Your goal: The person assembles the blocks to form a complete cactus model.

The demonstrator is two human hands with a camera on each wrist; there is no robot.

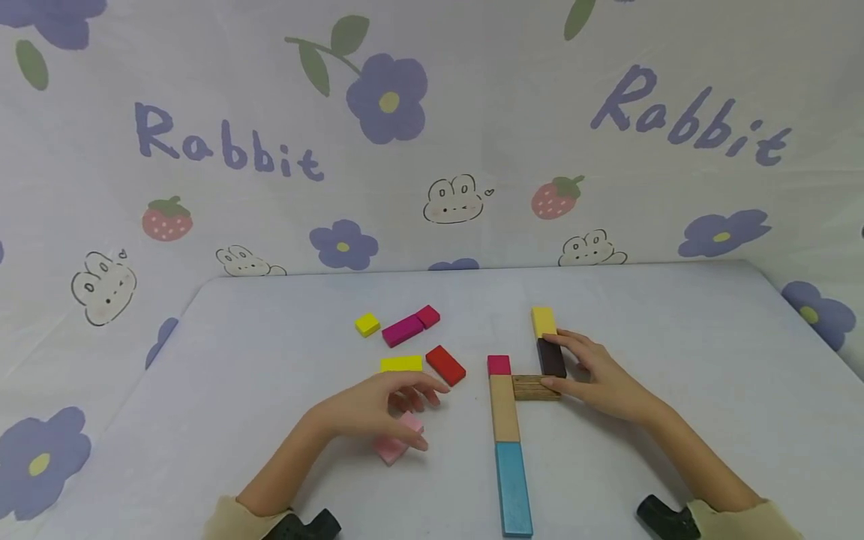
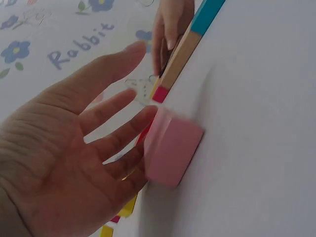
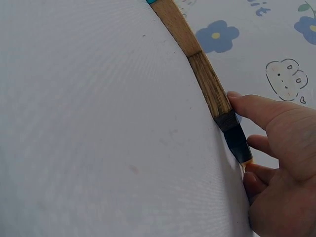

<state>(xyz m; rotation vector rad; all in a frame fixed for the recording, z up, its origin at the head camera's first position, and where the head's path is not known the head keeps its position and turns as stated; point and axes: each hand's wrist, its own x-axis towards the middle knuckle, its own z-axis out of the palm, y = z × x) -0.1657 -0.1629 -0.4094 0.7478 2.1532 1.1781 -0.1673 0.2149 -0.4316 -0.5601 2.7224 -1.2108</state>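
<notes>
My left hand (image 1: 378,405), fingers spread and slightly bent, is over a pink block (image 1: 391,448) and holds nothing. In the left wrist view that pink block (image 2: 175,150) stands just beyond the fingers. My right hand (image 1: 610,379) touches the blocks at the right: its thumb is on a brown wood-grain block (image 1: 529,388), its forefinger at the joint of a black block (image 1: 552,358) and a yellow block (image 1: 543,321). The brown block runs sideways from a column made of a crimson block (image 1: 499,365), a tan block (image 1: 505,409) and a blue block (image 1: 514,489).
Loose blocks lie left of the column: a small yellow one (image 1: 367,324), a magenta one (image 1: 403,330) touching a small crimson one (image 1: 428,316), a long yellow one (image 1: 401,364) and a red one (image 1: 445,365). A patterned cloth (image 1: 486,150) hangs behind the white table (image 1: 283,322).
</notes>
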